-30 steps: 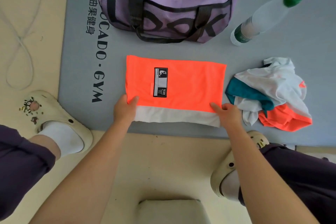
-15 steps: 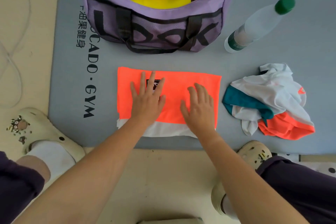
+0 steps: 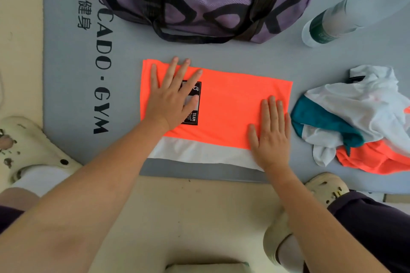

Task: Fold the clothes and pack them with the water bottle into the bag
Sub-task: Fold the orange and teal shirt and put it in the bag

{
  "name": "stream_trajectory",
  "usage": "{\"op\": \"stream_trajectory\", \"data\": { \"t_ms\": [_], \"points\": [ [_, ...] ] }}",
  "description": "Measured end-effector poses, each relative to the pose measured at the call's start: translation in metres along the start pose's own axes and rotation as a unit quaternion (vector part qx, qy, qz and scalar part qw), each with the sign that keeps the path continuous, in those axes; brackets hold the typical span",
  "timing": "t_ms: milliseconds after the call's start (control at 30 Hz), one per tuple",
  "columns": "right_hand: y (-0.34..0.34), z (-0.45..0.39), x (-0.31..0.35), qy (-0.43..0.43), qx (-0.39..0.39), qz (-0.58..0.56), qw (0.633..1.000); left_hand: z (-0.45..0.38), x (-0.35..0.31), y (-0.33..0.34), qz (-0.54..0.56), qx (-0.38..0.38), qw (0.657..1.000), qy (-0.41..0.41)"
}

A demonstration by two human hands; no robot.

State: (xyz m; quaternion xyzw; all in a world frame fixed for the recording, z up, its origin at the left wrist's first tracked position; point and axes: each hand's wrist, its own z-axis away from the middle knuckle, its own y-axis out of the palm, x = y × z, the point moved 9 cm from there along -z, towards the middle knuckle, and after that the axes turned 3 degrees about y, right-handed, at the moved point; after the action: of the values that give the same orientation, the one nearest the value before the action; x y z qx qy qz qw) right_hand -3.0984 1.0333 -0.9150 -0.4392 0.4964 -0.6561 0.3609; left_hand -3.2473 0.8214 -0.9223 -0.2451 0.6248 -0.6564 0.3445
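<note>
The grey gym mat point(image 3: 66, 73) carried everything, its near edge running just in front of my feet. At its far edge stood the purple mesh duffel bag point(image 3: 199, 0), with something yellow showing at the top of the frame where its opening seemed to be. The crumpled white, teal and orange garment point(image 3: 359, 117) lay unfolded toward the mat's right edge, and the water bottle point(image 3: 346, 11) rested on its side near the far right corner, apart from the bag.

Close to the near edge lay the orange garment point(image 3: 233, 106), folded into a rectangle with a white band along its near side and a black label patch point(image 3: 192, 104) left of centre. My left hand point(image 3: 170, 99) pressed flat on its left part, fingers spread and partly over the patch. My right hand point(image 3: 271, 133) pressed flat near its right end, fingers straight and together. Neither hand gripped anything.

I judged I was smoothing the fold. To do it well, I needed to sweep my palms outward toward the ends, pushing air and wrinkles out without dragging the layers askew, and keep the edges lined up so the next fold would give a bundle compact enough for the bag.
</note>
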Motion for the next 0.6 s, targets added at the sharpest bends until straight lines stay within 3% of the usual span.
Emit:
{"op": "stream_trajectory", "data": {
  "t_ms": [67, 133, 233, 300, 467, 600],
  "points": [
    [-0.013, -0.007, 0.0, 0.038, -0.029, -0.021, 0.999, 0.005, 0.0, -0.008, 0.008, -0.026, 0.997, -0.073],
    [-0.022, -0.02, 0.022, 0.005, -0.05, -0.029, 0.998, 0.016, -0.019, -0.014, 0.036, -0.06, 0.991, -0.111],
    [-0.013, -0.036, 0.087, -0.145, -0.017, -0.025, 0.989, 0.038, -0.072, -0.006, 0.052, -0.052, 0.997, -0.012],
    [0.002, -0.044, 0.104, -0.209, 0.025, 0.007, 0.978, 0.051, -0.063, 0.005, 0.044, -0.031, 0.998, -0.021],
    [-0.001, -0.071, 0.025, -0.042, 0.046, 0.031, 0.998, 0.067, -0.007, 0.015, 0.017, -0.019, 0.998, -0.065],
    [-0.014, -0.077, 0.02, -0.023, 0.055, 0.035, 0.998, 0.067, -0.002, 0.013, 0.009, -0.025, 0.997, -0.066]
  ]
}}
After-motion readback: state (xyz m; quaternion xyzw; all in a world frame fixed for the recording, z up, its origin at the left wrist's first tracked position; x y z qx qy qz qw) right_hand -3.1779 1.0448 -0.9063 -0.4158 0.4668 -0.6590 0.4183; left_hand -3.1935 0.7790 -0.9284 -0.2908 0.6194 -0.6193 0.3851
